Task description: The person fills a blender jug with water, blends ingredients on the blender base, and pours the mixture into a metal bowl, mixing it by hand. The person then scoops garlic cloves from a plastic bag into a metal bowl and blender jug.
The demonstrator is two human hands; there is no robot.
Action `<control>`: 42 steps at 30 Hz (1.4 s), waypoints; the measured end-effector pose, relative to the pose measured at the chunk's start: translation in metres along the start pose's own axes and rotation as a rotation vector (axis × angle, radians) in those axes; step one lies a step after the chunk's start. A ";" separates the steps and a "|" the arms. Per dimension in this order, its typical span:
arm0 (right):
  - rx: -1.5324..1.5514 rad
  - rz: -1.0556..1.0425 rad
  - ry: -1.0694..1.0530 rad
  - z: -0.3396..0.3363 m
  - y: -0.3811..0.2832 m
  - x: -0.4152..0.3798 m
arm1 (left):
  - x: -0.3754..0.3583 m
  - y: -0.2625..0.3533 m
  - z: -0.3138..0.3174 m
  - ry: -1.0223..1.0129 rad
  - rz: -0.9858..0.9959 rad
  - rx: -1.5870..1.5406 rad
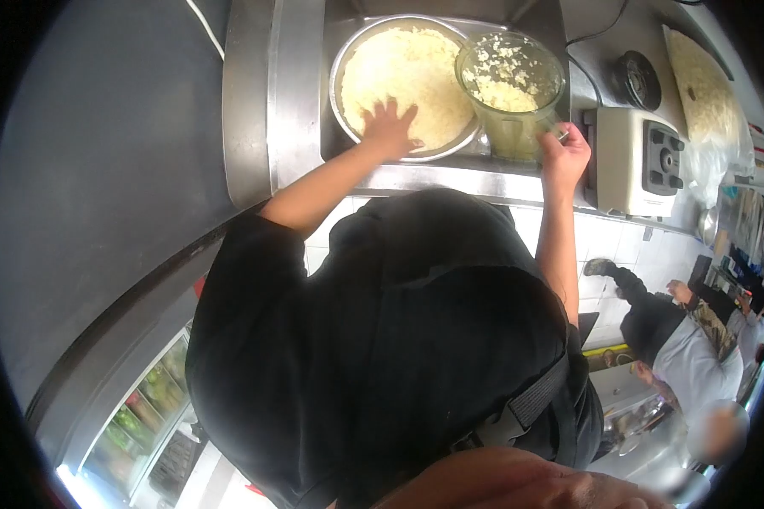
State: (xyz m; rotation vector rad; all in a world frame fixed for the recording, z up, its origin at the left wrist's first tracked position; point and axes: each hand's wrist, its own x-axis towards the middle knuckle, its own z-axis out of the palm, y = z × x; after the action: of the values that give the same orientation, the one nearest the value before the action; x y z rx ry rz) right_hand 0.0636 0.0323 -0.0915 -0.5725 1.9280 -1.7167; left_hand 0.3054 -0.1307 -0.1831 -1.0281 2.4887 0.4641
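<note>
My left hand point(389, 131) lies with spread fingers on a pale yellow, finely chopped food point(407, 72). That food fills a wide round metal bowl point(338, 106) set in the steel sink. At the bowl's right stands a clear blender jar point(511, 136), with bits of the same pale food stuck to its inner wall and heaped inside. My right hand point(564, 153) is closed around the jar's handle. The jar's rim overlaps the bowl's right edge in this view.
A white blender base point(632, 161) with a black control panel stands right of the sink. Behind it lie a black round lid point(637, 81) and a plastic bag of pale food point(700, 85). Another person point(696, 356) works at the lower right. A glass-fronted cooler point(144, 407) is at lower left.
</note>
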 end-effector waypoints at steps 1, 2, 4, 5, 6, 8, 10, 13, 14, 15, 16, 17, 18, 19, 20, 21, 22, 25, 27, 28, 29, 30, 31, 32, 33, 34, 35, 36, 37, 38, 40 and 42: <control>0.013 -0.001 0.006 0.001 0.000 0.000 | 0.004 0.000 0.004 0.004 -0.003 0.000; 0.026 -0.002 0.016 0.002 0.000 0.001 | 0.010 0.000 0.006 0.044 0.023 -0.052; 0.022 0.009 0.015 0.001 -0.004 -0.003 | 0.024 -0.007 0.017 0.084 0.057 -0.106; 0.018 0.022 0.012 0.000 -0.006 -0.003 | 0.036 -0.019 0.025 0.207 0.072 -0.077; 0.016 0.018 0.020 -0.001 -0.007 -0.004 | 0.038 -0.024 0.019 0.329 0.088 -0.047; -0.012 -0.002 0.013 -0.003 -0.008 -0.006 | 0.047 -0.031 0.012 0.261 0.010 -0.103; -0.016 -0.019 0.024 -0.002 -0.012 -0.007 | 0.063 -0.039 0.012 0.523 -0.212 -0.082; -0.027 -0.024 0.031 -0.002 -0.012 -0.006 | 0.081 -0.038 -0.006 0.495 -0.237 -0.235; -0.033 -0.012 0.038 -0.003 -0.010 -0.004 | 0.086 -0.033 -0.013 0.460 -0.225 -0.305; -0.035 -0.016 0.035 -0.003 -0.009 -0.003 | 0.091 -0.023 -0.016 0.426 -0.228 -0.323; -0.037 -0.008 0.039 -0.004 -0.007 -0.003 | 0.093 -0.012 -0.017 0.430 -0.230 -0.328; -0.039 0.001 0.043 -0.004 -0.007 -0.003 | 0.090 0.001 -0.018 0.400 -0.174 -0.235; -0.042 -0.001 0.039 -0.004 -0.008 -0.002 | 0.086 0.011 -0.016 0.369 -0.119 -0.142; -0.029 0.010 0.043 -0.003 -0.010 -0.003 | 0.083 0.021 -0.014 0.370 -0.122 -0.146; -0.014 0.023 0.047 -0.002 -0.011 -0.003 | 0.079 0.029 -0.010 0.292 -0.049 -0.132; -0.015 0.023 0.046 -0.002 -0.010 -0.003 | 0.075 0.033 -0.006 0.214 0.025 -0.117; -0.006 0.025 0.038 -0.002 -0.009 -0.002 | 0.072 0.032 -0.004 0.215 0.025 -0.118; -0.011 0.017 0.011 -0.007 -0.007 -0.001 | 0.065 0.020 0.007 0.198 0.167 -0.234; -0.024 0.014 -0.011 -0.005 -0.009 0.000 | 0.075 0.000 0.018 0.360 0.007 -0.547; -0.057 0.003 -0.010 -0.004 -0.014 0.000 | 0.085 -0.014 0.027 0.535 -0.002 -0.652; -0.091 -0.005 -0.008 -0.002 -0.017 -0.002 | 0.069 -0.013 -0.009 0.418 -0.171 -0.829; -0.091 0.008 -0.007 -0.001 -0.018 -0.003 | 0.073 -0.020 -0.014 0.496 -0.178 -0.976; -0.058 -0.013 -0.014 0.000 -0.020 -0.004 | 0.071 -0.026 -0.028 0.533 -0.141 -0.991; -0.022 -0.040 -0.020 0.001 -0.019 -0.003 | 0.066 -0.026 -0.047 0.530 -0.143 -0.987; 0.000 -0.009 -0.025 0.000 -0.016 -0.001 | 0.058 -0.023 -0.069 0.495 -0.116 -1.103; 0.003 -0.006 -0.027 0.000 -0.013 -0.002 | 0.050 -0.020 -0.086 0.457 -0.091 -1.220; 0.011 -0.011 -0.029 0.001 -0.012 -0.002 | 0.045 -0.016 -0.099 0.459 -0.090 -1.216; 0.020 -0.019 -0.028 0.001 -0.010 0.000 | 0.042 -0.011 -0.112 0.485 -0.003 -1.367; 0.025 -0.024 -0.023 -0.001 -0.007 0.001 | 0.039 -0.005 -0.124 0.507 0.090 -1.516; -0.008 -0.046 -0.034 -0.002 -0.001 0.002 | 0.036 0.004 -0.139 0.505 0.103 -1.511; -0.042 -0.073 -0.034 -0.005 -0.002 0.003 | 0.029 0.025 -0.167 0.497 0.268 -1.518; -0.043 -0.059 -0.041 -0.001 -0.007 0.000 | 0.031 0.058 -0.186 0.541 0.377 -1.382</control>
State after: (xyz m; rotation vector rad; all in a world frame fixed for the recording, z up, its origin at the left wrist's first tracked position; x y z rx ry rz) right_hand 0.0623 0.0323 -0.0841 -0.6816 1.9410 -1.6894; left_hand 0.1989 -0.1924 -0.0292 -1.1365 2.6343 2.5159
